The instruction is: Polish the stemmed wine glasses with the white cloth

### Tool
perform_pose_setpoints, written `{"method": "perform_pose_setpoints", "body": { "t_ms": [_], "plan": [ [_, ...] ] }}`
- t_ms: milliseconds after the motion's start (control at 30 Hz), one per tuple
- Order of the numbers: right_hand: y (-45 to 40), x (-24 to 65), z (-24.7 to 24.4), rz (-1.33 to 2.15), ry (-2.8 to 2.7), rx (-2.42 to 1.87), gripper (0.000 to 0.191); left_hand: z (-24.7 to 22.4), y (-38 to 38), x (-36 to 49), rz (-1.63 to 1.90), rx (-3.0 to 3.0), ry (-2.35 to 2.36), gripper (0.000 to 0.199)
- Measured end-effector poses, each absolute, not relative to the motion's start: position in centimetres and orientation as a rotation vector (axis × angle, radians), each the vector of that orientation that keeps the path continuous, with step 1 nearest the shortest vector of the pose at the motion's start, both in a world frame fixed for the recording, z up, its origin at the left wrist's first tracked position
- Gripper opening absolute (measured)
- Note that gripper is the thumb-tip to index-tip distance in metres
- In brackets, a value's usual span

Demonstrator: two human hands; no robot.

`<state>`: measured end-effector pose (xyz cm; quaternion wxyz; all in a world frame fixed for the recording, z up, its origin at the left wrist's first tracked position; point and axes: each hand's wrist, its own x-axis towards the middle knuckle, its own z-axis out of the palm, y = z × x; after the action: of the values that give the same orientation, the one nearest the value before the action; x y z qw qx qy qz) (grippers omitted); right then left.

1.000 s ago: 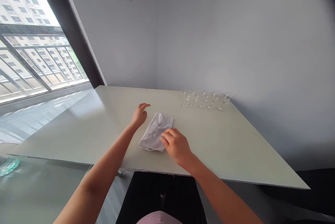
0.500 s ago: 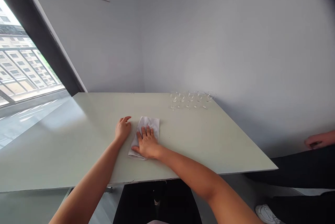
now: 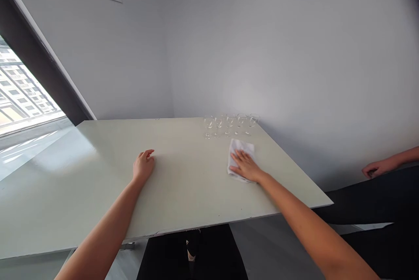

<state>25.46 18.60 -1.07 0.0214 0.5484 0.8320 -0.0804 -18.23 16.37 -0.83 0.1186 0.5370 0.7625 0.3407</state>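
Note:
A folded white cloth (image 3: 241,160) lies on the pale table (image 3: 183,184), right of its middle. My right hand (image 3: 246,165) presses flat on top of it, fingers outstretched; the palm covers part of the cloth. To the left, my left hand (image 3: 143,165) rests on its side on the tabletop, fingers loosely bent and a little apart, with nothing in them. Beyond the cloth, several clear stemmed glasses (image 3: 229,125) stand upright in a row near the far right corner, not touched by either hand.
Grey walls (image 3: 278,62) meet behind the table. On the right, another person's hand (image 3: 376,169) hangs beside dark trousers (image 3: 373,197), off the table's edge. A window (image 3: 24,90) with a dark frame is at the left.
My right hand has slid the cloth to the right across the table, nearer the glasses. My left hand stays resting on the tabletop. The view has shifted somewhat.

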Motion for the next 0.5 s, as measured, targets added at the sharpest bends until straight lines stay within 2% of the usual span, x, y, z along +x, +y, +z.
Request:
{"method": "perform_pose_setpoints", "body": {
  "t_ms": [267, 500],
  "plan": [
    [16.2, 38.3, -2.7, 0.006, 2.050, 2.340, 0.076, -1.0, 16.6, -18.4, 0.991, 1.581, 2.232, 0.033],
    [11.1, 35.9, -3.8, 0.065, 2.123, 2.315, 0.076, -0.7, 16.5, -18.1, 1.023, 1.521, 2.205, 0.032]
  ]
}}
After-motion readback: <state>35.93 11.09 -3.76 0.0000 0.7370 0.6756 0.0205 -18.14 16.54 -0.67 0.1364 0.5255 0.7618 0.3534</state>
